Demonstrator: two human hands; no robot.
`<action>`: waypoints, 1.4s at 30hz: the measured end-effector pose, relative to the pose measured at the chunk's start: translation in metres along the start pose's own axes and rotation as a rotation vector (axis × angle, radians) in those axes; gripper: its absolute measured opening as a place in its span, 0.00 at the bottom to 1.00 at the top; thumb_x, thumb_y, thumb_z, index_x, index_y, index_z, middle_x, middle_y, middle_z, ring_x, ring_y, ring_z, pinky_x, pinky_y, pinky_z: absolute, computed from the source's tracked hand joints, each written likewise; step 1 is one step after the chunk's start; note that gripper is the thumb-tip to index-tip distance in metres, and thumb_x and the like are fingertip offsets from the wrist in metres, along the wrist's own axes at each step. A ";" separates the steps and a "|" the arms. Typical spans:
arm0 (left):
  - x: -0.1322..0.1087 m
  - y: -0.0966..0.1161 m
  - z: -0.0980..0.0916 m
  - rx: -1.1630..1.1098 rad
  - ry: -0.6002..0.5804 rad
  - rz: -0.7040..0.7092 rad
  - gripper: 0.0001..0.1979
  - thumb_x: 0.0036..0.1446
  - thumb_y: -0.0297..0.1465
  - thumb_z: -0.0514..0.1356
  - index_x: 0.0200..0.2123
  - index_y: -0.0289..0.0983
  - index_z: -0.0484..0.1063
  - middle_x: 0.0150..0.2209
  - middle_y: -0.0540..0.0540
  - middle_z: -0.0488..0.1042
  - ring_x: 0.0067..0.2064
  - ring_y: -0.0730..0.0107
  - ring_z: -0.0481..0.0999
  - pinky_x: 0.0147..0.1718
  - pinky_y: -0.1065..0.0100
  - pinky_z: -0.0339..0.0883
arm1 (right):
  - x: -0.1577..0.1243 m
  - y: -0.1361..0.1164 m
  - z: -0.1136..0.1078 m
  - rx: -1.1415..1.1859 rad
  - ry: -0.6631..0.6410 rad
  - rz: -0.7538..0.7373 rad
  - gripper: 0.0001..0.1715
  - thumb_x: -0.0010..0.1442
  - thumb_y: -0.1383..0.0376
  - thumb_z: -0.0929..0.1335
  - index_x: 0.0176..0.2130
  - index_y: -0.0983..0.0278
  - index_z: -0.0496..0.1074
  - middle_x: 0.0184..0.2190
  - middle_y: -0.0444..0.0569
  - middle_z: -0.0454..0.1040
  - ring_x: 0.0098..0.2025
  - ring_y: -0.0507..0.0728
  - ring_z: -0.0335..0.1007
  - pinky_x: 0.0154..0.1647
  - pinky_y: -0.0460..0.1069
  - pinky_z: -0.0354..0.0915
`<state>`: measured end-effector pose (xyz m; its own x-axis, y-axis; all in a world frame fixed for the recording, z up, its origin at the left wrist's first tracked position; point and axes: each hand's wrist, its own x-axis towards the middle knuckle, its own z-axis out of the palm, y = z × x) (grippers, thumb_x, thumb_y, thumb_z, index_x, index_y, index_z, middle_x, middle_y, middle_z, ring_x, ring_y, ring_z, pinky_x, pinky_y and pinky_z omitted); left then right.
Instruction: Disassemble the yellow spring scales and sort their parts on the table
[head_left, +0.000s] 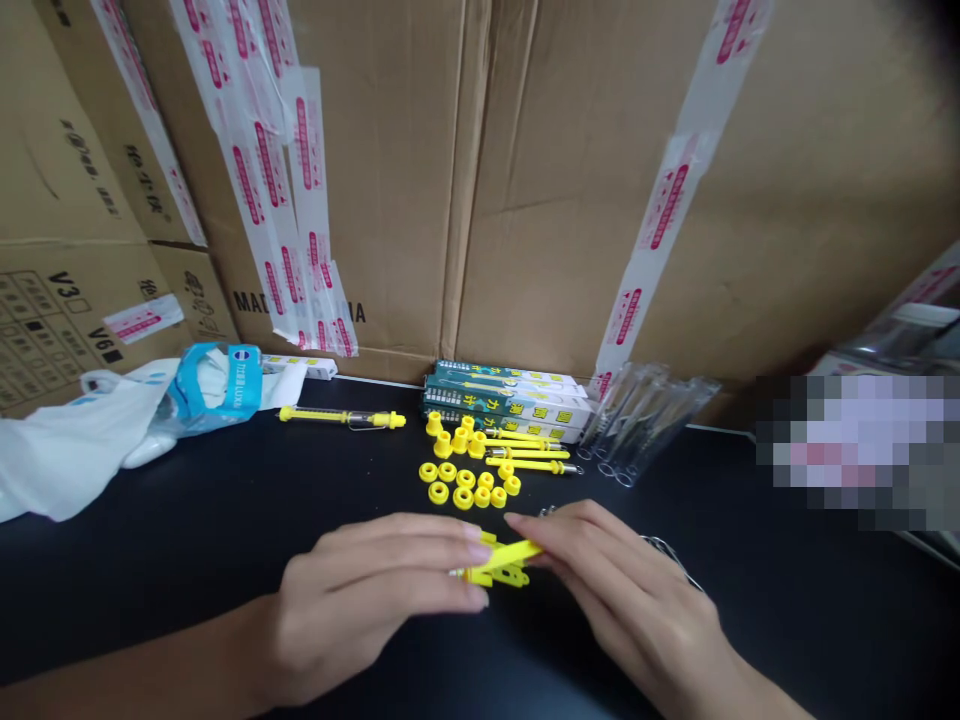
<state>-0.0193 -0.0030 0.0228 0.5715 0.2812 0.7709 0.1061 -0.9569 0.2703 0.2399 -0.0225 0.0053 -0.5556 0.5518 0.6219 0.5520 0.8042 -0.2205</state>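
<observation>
Yellow part (pixel 499 567): between both hands, long axis running crosswise, right end raised.
Left hand (pixel 364 605): fingers nearly closed, gripping its left end.
Right hand (pixel 622 590): fingers nearly closed, gripping its right end.
Yellow rings (pixel 457 486): just ahead of the hands.

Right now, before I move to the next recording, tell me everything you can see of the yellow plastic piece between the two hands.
The yellow plastic piece is bright and looks like moulded plastic. A straight bar angles up toward the right hand, whose fingers cover its end, and a flatter, notched part sits below the bar. A thin metal tip shows at its left end, where the left hand's fingertips close on it. It is held over the black table top; whether it touches the table cannot be told.
</observation>
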 end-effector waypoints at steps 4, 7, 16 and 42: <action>-0.002 -0.006 0.007 0.063 0.091 -0.235 0.18 0.62 0.19 0.60 0.51 0.43 0.73 0.48 0.49 0.80 0.50 0.67 0.79 0.51 0.63 0.76 | -0.001 0.012 -0.008 -0.080 -0.020 0.082 0.20 0.67 0.76 0.61 0.55 0.61 0.66 0.41 0.50 0.78 0.41 0.56 0.74 0.41 0.49 0.71; -0.002 -0.012 0.009 0.095 0.141 -0.356 0.14 0.64 0.22 0.58 0.49 0.42 0.75 0.47 0.49 0.79 0.50 0.66 0.78 0.53 0.61 0.73 | -0.001 0.029 -0.009 -0.129 0.084 0.301 0.09 0.69 0.66 0.61 0.45 0.59 0.70 0.39 0.50 0.79 0.39 0.58 0.77 0.39 0.51 0.72; -0.002 -0.025 0.011 0.187 0.008 -0.648 0.10 0.67 0.30 0.53 0.47 0.42 0.72 0.48 0.47 0.73 0.49 0.66 0.75 0.49 0.61 0.72 | 0.004 0.058 0.006 0.393 0.107 0.667 0.15 0.68 0.51 0.60 0.40 0.59 0.61 0.45 0.56 0.80 0.47 0.60 0.78 0.49 0.57 0.72; -0.008 -0.029 0.014 0.145 -0.085 -0.727 0.11 0.66 0.28 0.52 0.48 0.44 0.69 0.48 0.46 0.69 0.48 0.66 0.74 0.48 0.60 0.72 | 0.028 0.050 -0.004 0.244 0.028 0.611 0.15 0.67 0.52 0.62 0.39 0.59 0.68 0.36 0.49 0.75 0.35 0.59 0.74 0.38 0.54 0.69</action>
<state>-0.0157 0.0216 0.0007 0.3765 0.8458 0.3780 0.5841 -0.5335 0.6117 0.2543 0.0324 0.0148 -0.1687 0.9218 0.3490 0.6043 0.3764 -0.7022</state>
